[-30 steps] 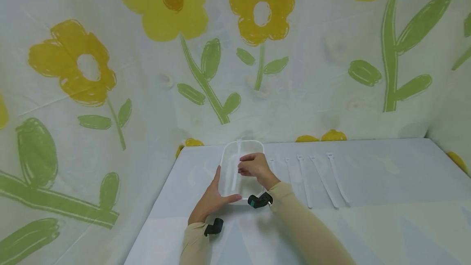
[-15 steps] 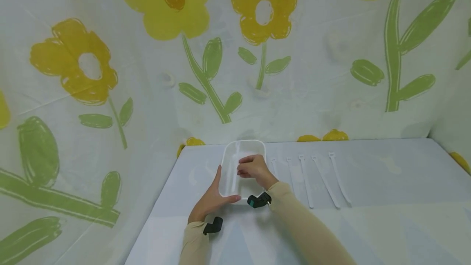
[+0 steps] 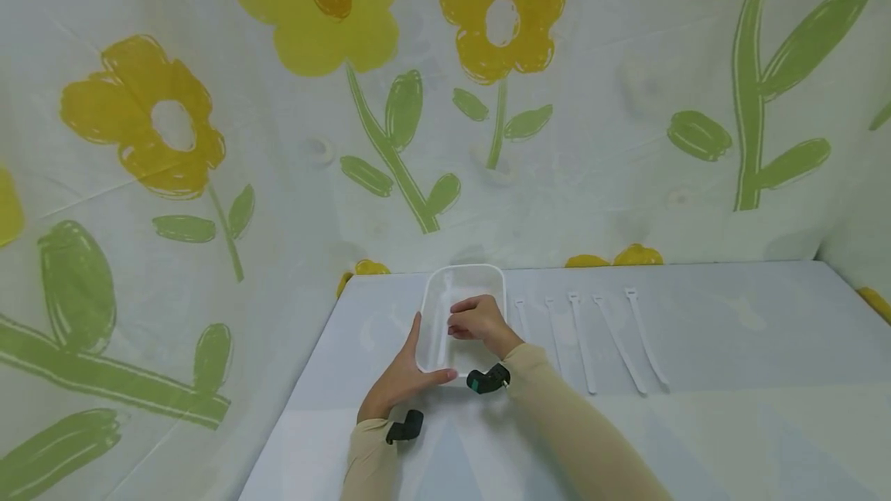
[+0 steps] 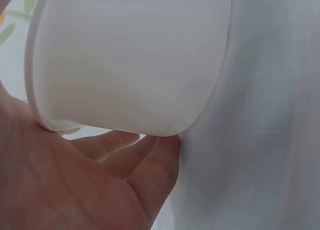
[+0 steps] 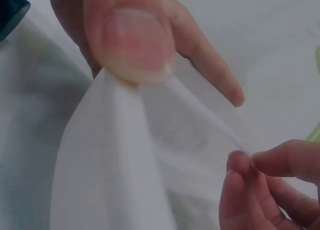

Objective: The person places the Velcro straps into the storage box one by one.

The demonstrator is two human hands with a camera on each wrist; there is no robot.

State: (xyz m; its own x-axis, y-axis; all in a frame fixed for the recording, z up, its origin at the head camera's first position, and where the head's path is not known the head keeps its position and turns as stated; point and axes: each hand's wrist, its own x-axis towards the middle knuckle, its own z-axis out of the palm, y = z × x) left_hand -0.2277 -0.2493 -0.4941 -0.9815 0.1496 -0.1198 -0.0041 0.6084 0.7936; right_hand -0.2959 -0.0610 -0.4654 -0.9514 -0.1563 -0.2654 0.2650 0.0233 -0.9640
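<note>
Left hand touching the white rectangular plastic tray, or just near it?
Touching. The left wrist view shows it: the left hand lies against the tray, its rim meeting the palm and a fingertip against the outer wall.

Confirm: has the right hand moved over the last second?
Yes, slightly: the right hand has shifted left, judged against the orange flower above the tray.
</note>
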